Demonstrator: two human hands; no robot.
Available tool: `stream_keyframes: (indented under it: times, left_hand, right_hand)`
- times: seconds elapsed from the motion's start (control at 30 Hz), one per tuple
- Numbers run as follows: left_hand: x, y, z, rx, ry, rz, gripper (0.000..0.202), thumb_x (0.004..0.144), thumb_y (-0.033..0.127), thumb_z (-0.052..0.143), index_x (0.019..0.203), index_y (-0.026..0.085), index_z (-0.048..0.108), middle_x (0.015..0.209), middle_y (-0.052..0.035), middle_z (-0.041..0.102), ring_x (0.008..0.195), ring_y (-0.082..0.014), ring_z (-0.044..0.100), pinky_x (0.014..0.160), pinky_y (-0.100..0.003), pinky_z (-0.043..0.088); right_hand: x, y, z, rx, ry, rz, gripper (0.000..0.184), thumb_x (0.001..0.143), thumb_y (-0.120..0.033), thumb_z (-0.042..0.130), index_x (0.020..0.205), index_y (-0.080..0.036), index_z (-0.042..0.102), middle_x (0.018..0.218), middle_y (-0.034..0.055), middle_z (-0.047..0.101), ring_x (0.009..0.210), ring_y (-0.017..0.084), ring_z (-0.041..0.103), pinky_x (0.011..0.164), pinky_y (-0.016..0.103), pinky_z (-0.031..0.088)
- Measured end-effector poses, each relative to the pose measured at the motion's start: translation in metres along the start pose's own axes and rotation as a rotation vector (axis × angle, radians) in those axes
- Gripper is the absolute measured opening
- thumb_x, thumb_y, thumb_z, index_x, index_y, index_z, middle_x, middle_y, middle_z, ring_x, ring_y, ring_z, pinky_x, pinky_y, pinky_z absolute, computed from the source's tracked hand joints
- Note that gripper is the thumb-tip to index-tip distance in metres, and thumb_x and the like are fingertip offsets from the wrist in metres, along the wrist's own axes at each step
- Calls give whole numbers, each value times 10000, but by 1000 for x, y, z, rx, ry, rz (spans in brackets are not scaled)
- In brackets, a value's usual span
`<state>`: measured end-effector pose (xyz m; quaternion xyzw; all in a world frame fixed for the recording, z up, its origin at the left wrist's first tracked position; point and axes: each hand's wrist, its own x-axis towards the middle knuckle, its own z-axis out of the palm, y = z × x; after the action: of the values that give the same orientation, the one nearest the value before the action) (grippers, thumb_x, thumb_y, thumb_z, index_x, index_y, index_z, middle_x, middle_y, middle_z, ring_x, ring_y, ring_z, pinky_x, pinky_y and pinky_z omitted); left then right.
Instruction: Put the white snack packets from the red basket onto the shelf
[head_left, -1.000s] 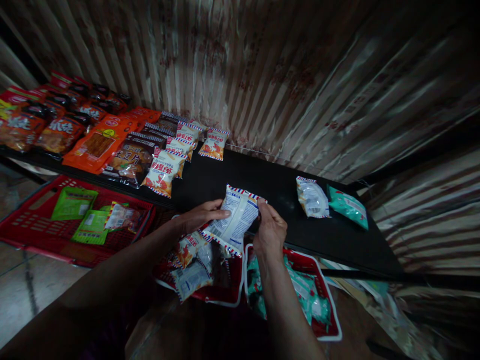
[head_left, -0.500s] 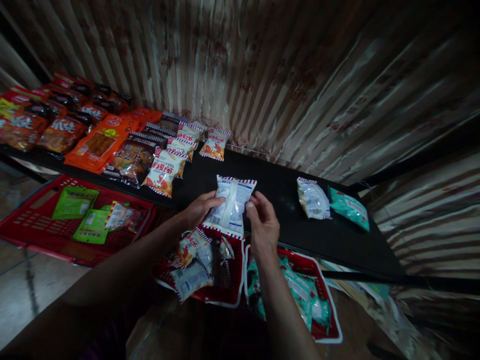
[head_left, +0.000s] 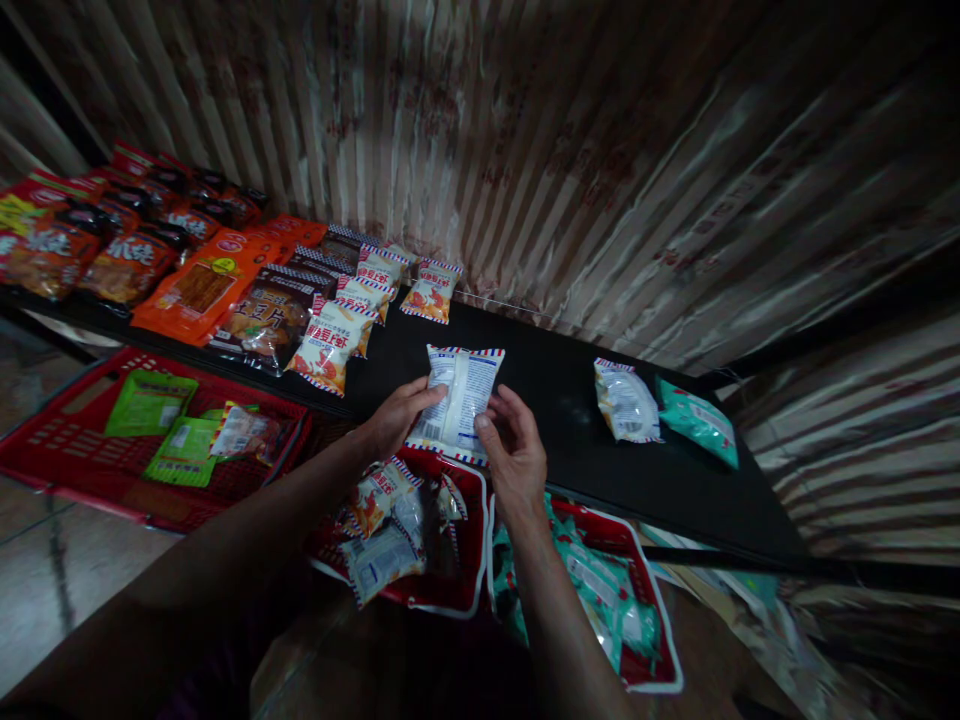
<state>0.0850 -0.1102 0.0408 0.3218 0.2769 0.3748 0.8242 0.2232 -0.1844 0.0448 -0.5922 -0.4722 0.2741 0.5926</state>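
Observation:
A white snack bag (head_left: 459, 395) with striped ends is held between my hands, its printed back turned up, over the shelf's front edge. My left hand (head_left: 401, 415) grips its left side, thumb on top. At the lower right side, my right hand (head_left: 514, 445) curls its fingers and thumb against the edge of the bag. Just below is a red basket (head_left: 480, 560) with several bags of the same kind. Matching bags (head_left: 326, 345) stand in a row on the black shelf (head_left: 525, 355), left of the held one, fronts showing.
On the shelf's right lie another white bag (head_left: 628, 400) and a teal bag (head_left: 699, 420). Orange and brown snack packs (head_left: 191, 285) fill its left. A second red basket (head_left: 667, 610) holds teal bags; a third basket (head_left: 45, 440) holds green packets. A pleated curtain (head_left: 525, 150) hangs behind.
The held bag has shifted slightly left and tilted a little, and my right hand has moved left with it. My left hand stays on its side of the bag.

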Motion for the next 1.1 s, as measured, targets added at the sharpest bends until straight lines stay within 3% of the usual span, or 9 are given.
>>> stream_keyframes:
  times: [0.07,0.17,0.23,0.33,0.43,0.57,0.8,0.97,1.1]
  left_hand:
    - [1,-1,-1,11,12,17,432,703,331,709,1079,143,610,881,-66,703,755,-200,660,733,-320,506]
    - [2,-4,-2,29,6,48,463,694,339,726,1096,141,607,893,-70,701,751,-195,657,733,-315,498]
    - [2,-6,-2,29,-15,67,473,698,342,729,1107,140,603,920,-73,698,780,-191,653,759,-309,487]
    - [2,-8,0,12,-17,88,468,708,355,722,1103,133,606,959,-76,691,835,-192,643,787,-299,473]
    - [2,-7,0,-2,-6,73,455,733,400,684,1096,136,611,959,-76,686,831,-197,635,753,-303,483]
    - [1,-3,-3,-23,-56,87,457,756,452,634,1101,152,618,1002,-97,677,818,-205,635,666,-288,485]
    - [0,2,-2,72,-44,211,476,717,326,702,1158,167,616,1160,-112,630,1032,-251,580,766,-319,478]
    - [3,-5,-3,291,-34,347,481,720,295,716,1179,195,613,1098,-85,644,995,-213,576,789,-313,476]
    - [5,-5,-3,409,24,453,428,734,282,700,1146,192,633,1130,-84,627,1020,-196,564,888,-330,460]
  right_hand:
    - [-1,-2,-1,-140,30,-98,462,808,-364,611,1241,-219,534,1212,118,593,1027,207,602,797,357,536]
    - [-3,-5,-3,-452,77,-389,359,839,-284,575,1196,-245,586,1290,104,547,1176,242,515,926,442,475]
    - [-4,-6,-3,-586,27,-573,352,861,-199,524,1203,-254,588,1280,90,568,1213,236,488,998,475,417]
    - [-4,-4,-2,-645,-70,-654,426,882,-115,412,1266,-246,540,1279,89,577,1239,219,474,1008,469,416]
    - [-3,-3,-1,-645,-72,-606,431,899,-138,371,1295,-235,510,1297,99,562,1246,219,471,1003,467,423]
    - [-4,-7,-4,-600,-64,-520,450,910,-297,432,1351,-212,437,1351,122,512,1263,242,455,1024,469,396]
    - [-7,-11,-4,-378,-156,-248,899,734,-597,590,1449,-186,232,1459,149,361,1327,307,364,1054,503,339]
    - [-8,-14,1,-94,-180,13,918,698,-501,684,1445,-198,244,1423,122,425,1288,283,423,1068,461,329]
    - [-5,-15,7,187,-24,125,726,733,-401,674,1373,-212,388,1373,83,496,1241,257,477,1036,424,373]
